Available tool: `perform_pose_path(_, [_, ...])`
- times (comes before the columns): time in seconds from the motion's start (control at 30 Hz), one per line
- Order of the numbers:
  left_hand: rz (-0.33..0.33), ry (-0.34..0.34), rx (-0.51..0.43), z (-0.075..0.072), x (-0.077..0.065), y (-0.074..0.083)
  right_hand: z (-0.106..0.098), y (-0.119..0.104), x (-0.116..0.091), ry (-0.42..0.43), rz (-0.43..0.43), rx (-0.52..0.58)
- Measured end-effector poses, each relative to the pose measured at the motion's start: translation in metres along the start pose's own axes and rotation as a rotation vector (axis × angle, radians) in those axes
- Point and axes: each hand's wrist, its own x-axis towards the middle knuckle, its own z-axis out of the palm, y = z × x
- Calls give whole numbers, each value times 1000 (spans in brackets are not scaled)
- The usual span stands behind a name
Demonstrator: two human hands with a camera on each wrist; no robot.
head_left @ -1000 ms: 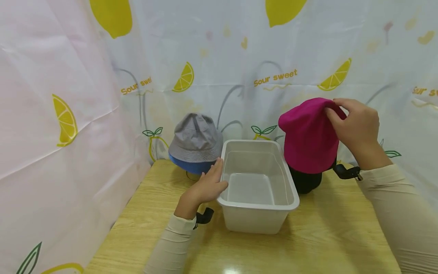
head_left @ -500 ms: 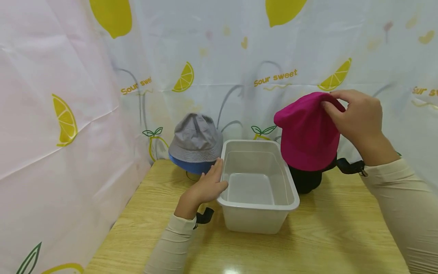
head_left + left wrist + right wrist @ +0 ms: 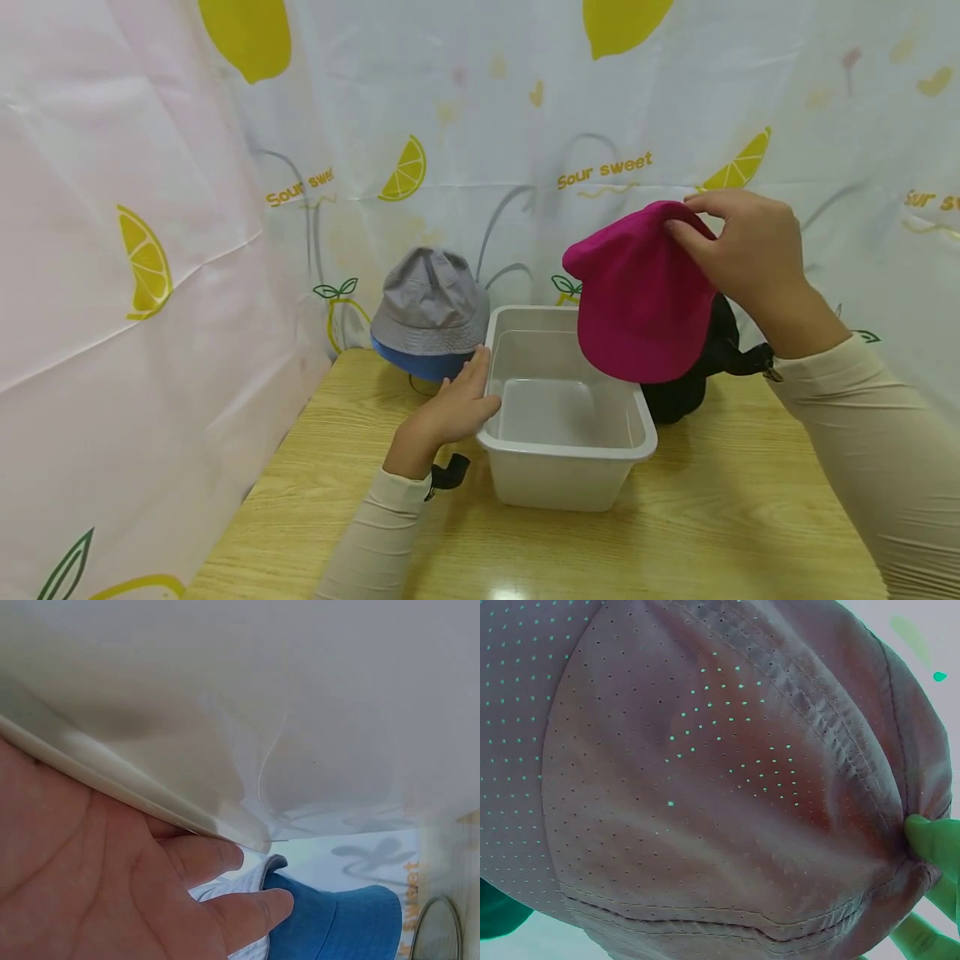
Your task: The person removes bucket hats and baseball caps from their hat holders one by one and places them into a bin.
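Note:
My right hand (image 3: 750, 250) pinches the crown of a magenta cap (image 3: 645, 300) between thumb and fingers. The cap hangs visor down over the right side of a light plastic bin (image 3: 555, 483), covering part of its rim. Close up in the right wrist view, the cap (image 3: 705, 795) shows seams and small punched holes, in odd colours. Straight fingers of my left hand (image 3: 450, 408) rest along the bin's left outer side; in the left wrist view, the palm of my left hand (image 3: 90, 877) lies under the rim.
A grey bucket hat (image 3: 431, 304) sits over a blue hat (image 3: 420, 362) on a stand left of the bin. Behind the magenta cap is a black hat (image 3: 675, 402), partly hidden. Lemon-print cloth (image 3: 480, 100) backs the wooden table (image 3: 315, 500).
My right hand lifts the magenta cap slightly, then carries it left from above the black hat to over the bin's right side. The left hand and bin stay put.

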Motion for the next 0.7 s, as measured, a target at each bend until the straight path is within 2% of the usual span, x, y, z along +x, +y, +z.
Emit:
perform_pose_path(0.43, [-2,7,-4,3,4,-2,18,-24,9,-39,2,49])
perform_pose_path(0.7, [3,9,5,3,4,-3,34,-35,10,-64,-16,119])
